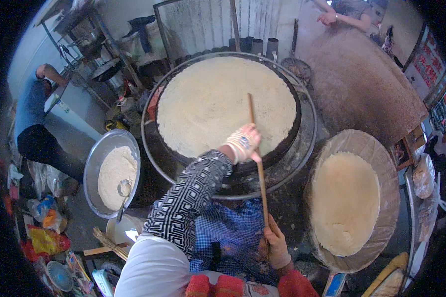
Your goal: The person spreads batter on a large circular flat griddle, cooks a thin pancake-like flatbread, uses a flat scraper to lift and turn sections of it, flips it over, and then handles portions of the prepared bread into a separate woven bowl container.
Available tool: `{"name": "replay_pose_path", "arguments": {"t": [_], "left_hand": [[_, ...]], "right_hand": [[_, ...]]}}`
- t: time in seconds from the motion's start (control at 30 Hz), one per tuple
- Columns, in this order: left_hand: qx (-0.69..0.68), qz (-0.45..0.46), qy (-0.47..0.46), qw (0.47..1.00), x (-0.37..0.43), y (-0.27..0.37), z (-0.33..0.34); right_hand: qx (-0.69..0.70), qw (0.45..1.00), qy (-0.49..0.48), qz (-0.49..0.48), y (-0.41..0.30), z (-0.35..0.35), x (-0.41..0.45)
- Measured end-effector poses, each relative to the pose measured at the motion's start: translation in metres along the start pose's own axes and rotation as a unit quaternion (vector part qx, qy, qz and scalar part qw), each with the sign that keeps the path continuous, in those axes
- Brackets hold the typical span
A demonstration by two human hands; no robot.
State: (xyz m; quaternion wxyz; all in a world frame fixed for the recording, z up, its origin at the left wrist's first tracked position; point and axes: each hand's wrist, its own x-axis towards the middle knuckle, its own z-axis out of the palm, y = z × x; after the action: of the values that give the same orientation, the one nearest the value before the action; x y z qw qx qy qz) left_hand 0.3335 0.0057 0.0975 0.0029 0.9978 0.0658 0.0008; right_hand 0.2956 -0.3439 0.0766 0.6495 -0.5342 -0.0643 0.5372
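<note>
A large round pancake [208, 100] covers most of a dark round griddle [299, 122], which a metal ring [313, 148] surrounds. My left hand [243, 143], in a striped knit glove, is closed around the middle of a long wooden stick [262, 185] above the griddle's near right part. The stick's far end lies over the pancake; whether it touches cannot be told. Close to my body, my right hand [276, 241] grips the stick's lower end. Below the griddle, a blue checked apron [226, 230] covers my front.
A metal basin [90, 178] of batter or dough holds a ladle [124, 188] at left. On the right, a plastic-covered round tray [386, 208] carries a stack of flat pancakes [345, 200]. A person [37, 100] bends at far left; another person's arms [338, 18] rest beyond a brown table [371, 85].
</note>
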Motion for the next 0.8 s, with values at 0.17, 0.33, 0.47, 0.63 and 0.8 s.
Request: {"name": "replay_pose_path", "arguments": {"t": [0.17,0.33,0.47,0.63,0.8], "left_hand": [[-0.006,-0.075,0.119,0.99,-0.086,-0.085,0.016],[-0.036,-0.152,0.076,0.985,-0.142,-0.13,0.034],[-0.031,-0.224,0.048,0.973,-0.194,-0.148,0.03],[-0.007,-0.288,0.036,0.957,-0.252,-0.091,0.042],[-0.016,-0.159,0.164,0.974,-0.203,0.012,-0.035]], "right_hand": [[-0.031,0.993,-0.078,0.081,0.0,0.05,0.048],[-0.098,0.984,-0.129,0.073,0.025,0.078,0.084],[-0.284,0.942,-0.147,-0.104,0.057,0.09,0.11],[-0.437,0.881,-0.171,-0.054,0.071,0.063,0.097],[-0.474,0.862,-0.075,-0.161,0.036,0.008,-0.02]]}}
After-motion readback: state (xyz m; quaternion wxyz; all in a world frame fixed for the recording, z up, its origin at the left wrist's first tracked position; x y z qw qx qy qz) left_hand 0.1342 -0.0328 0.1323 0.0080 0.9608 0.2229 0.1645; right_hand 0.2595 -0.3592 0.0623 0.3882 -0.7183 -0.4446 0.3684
